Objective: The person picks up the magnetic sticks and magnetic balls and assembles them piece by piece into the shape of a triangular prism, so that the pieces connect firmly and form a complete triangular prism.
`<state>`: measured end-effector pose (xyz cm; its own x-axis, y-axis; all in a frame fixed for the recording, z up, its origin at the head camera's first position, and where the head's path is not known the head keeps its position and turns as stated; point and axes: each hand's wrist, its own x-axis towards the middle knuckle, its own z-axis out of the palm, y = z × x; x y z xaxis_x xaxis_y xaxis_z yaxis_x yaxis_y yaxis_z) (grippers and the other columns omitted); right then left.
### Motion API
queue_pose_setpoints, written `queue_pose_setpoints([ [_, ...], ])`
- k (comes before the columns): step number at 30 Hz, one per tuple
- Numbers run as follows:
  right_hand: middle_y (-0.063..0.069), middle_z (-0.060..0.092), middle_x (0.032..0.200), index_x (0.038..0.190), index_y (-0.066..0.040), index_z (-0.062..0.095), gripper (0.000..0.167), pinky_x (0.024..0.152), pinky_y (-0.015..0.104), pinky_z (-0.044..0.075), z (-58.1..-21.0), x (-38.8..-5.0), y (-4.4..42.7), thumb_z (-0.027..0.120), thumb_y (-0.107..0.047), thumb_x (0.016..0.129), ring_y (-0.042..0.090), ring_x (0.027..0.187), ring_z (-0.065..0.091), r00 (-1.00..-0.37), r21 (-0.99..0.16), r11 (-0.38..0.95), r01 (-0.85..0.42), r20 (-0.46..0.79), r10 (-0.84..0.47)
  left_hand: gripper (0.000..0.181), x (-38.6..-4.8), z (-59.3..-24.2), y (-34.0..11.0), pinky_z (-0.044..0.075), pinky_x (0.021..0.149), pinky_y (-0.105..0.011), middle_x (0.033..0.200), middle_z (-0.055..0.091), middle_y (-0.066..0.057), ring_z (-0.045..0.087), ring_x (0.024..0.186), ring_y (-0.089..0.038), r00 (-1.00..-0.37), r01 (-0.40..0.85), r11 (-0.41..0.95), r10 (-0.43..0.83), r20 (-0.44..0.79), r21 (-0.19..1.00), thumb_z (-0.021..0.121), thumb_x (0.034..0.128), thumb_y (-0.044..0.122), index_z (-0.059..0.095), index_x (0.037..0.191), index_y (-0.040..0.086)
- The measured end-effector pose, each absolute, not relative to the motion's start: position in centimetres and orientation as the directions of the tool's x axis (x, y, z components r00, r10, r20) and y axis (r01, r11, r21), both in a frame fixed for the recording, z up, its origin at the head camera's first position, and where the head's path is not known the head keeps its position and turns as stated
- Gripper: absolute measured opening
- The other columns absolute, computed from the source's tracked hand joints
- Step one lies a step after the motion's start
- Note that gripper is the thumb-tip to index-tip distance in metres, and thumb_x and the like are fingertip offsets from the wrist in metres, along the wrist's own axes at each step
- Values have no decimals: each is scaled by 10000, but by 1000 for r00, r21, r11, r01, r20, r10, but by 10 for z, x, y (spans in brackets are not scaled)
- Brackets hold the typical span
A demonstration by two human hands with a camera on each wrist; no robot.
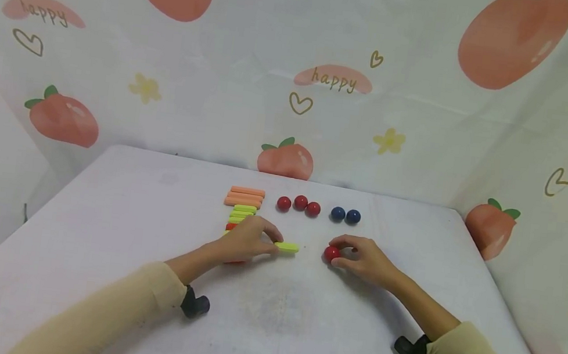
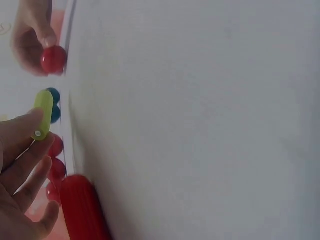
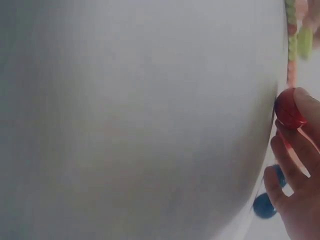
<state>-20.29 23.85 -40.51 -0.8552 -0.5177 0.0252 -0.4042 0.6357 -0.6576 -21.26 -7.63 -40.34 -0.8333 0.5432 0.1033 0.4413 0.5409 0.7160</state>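
Note:
My left hand (image 1: 247,242) pinches a short yellow-green stick (image 1: 288,247) between thumb and fingers, right of a column of sticks. In the left wrist view the stick (image 2: 44,115) shows a small pale spot on its end. To the right, my right hand (image 1: 368,262) grips a red ball (image 1: 331,255) with thumb and fingertips. The right wrist view shows this ball (image 3: 289,109) held at the fingertips, the other fingers spread. Under and behind the left hand are yellow-green sticks (image 1: 244,209) and a red stick (image 1: 230,226), partly hidden by it.
Orange sticks (image 1: 245,196) lie at the column's far end. Right of them sit three red balls (image 1: 300,203), then two blue balls (image 1: 338,213). All rest on a white-covered table (image 1: 267,327), with a printed cloth (image 1: 240,96) hanging behind it.

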Motion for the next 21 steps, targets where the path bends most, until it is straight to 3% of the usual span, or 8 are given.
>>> queue_pose_setpoints([
  [11,34,703,1154,1242,-51,658,400,950,456,526,-406,-200,218,765,-191,882,222,1082,635,-832,-684,595,-423,33,-553,250,-213,-401,-49,509,939,-326,991,751,26,635,981,-130,-819,410,533,572,42,740,775,875,153,758,1112,78],
  [21,30,703,1161,1239,-54,658,395,953,462,523,-404,-200,216,768,-171,877,213,1084,636,-821,-666,599,-444,34,-571,273,-214,-399,-52,520,938,-330,1007,746,23,651,993,-135,-795,423,506,606,40,752,785,866,152,746,1127,83],
])
